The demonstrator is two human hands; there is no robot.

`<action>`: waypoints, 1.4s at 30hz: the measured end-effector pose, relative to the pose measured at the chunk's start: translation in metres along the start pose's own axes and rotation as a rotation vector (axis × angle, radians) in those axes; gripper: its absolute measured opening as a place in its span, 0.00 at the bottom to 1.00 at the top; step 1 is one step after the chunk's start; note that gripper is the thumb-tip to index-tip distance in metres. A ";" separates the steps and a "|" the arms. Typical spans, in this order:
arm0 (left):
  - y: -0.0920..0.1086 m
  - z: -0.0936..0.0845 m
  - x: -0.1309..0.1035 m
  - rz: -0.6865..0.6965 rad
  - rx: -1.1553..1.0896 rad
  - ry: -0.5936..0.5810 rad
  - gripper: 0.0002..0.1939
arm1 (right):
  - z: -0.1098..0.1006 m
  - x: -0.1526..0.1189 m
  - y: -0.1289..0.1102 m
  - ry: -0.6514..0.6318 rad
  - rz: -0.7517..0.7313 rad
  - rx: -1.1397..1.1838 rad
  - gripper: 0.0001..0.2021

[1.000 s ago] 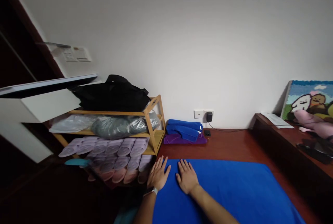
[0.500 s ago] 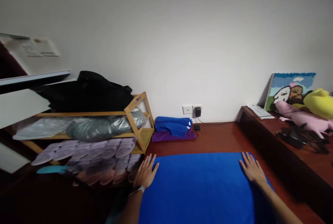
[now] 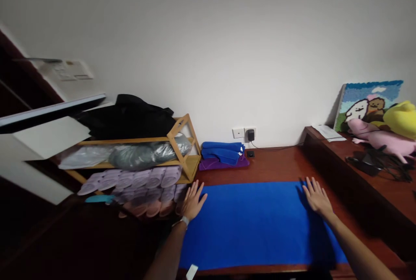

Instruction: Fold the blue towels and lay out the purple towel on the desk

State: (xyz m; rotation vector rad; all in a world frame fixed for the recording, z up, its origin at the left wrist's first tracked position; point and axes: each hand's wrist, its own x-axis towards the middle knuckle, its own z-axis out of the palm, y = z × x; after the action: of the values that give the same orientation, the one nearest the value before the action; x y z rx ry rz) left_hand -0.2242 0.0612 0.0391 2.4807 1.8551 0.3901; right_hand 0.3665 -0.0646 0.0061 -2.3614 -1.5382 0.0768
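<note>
A blue towel (image 3: 253,223) lies spread flat on a reddish-brown wooden surface, its far edge fairly straight. Near its front left corner a small white tag (image 3: 192,272) sticks out. At the towel's far left corner is my left hand (image 3: 194,202), palm down with fingers outstretched. My right hand (image 3: 317,197) is over the far right corner, fingers also extended, and its shadow falls on the cloth. Whether either palm presses on the towel I cannot tell. Beyond it, a folded blue towel (image 3: 222,152) rests on a folded purple one (image 3: 224,164) against the wall.
On the left stands a wooden rack (image 3: 183,145) with lilac slippers (image 3: 125,179), plastic-wrapped items and a black bag (image 3: 130,115). A plugged-in black adapter (image 3: 251,135) trails a cable. The raised ledge on the right holds a pink plush toy (image 3: 380,137) and a fluffy picture (image 3: 367,104).
My view has shifted, so the towel's near edge and white tag now show. Both hands stay near its far corners, fingers extended; they look slightly lifted.
</note>
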 end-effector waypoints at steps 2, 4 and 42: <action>0.012 -0.016 -0.012 0.090 -0.021 0.088 0.29 | -0.004 -0.013 -0.038 0.024 -0.038 0.038 0.38; 0.025 -0.022 -0.031 0.128 -0.062 0.137 0.28 | -0.005 -0.041 -0.093 0.020 -0.116 0.081 0.36; 0.025 0.016 -0.090 0.078 0.022 0.120 0.25 | 0.004 -0.117 -0.088 -0.070 -0.260 0.019 0.37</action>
State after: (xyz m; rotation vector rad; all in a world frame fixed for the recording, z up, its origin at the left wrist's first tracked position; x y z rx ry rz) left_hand -0.2210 -0.0292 0.0107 2.6052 1.8164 0.5346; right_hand 0.2390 -0.1363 0.0137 -2.1435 -1.8546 0.1139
